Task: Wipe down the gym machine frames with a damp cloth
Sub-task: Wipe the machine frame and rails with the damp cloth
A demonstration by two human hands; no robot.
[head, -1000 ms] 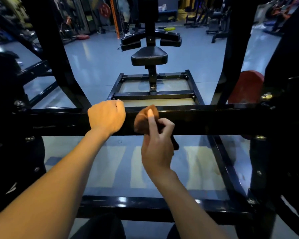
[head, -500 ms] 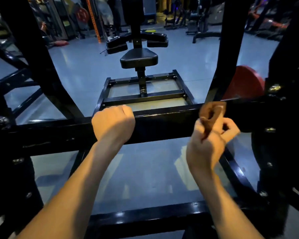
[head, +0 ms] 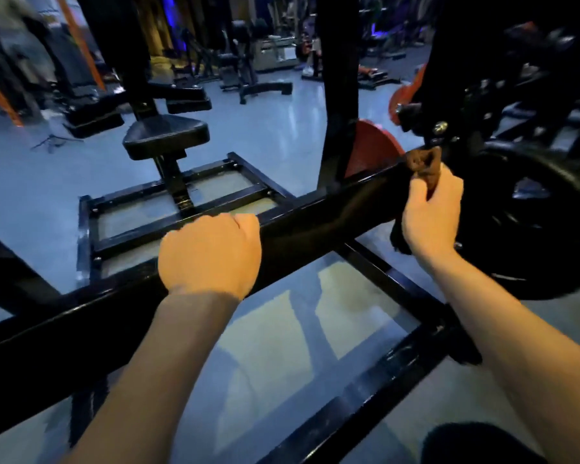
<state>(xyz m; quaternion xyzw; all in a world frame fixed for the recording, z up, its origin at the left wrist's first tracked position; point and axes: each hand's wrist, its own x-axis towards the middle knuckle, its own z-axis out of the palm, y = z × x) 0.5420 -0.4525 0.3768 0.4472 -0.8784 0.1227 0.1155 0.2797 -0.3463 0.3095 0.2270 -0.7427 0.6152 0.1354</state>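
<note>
On the crossbar (head: 315, 226), the left hand (head: 211, 254) at 6 o'clock curled over the top, apparently as a brace, while the right hand (head: 431, 212) at 2 o'clock pinched the cloth (head: 422, 165) against the bar's end to wipe it.

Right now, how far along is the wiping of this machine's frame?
Finished parts cannot be judged; no wet marks show. In hand: the right hand grips the brown cloth at the right end of the crossbar; the left hand holds that bar. The lower rails appear untouched.
</note>
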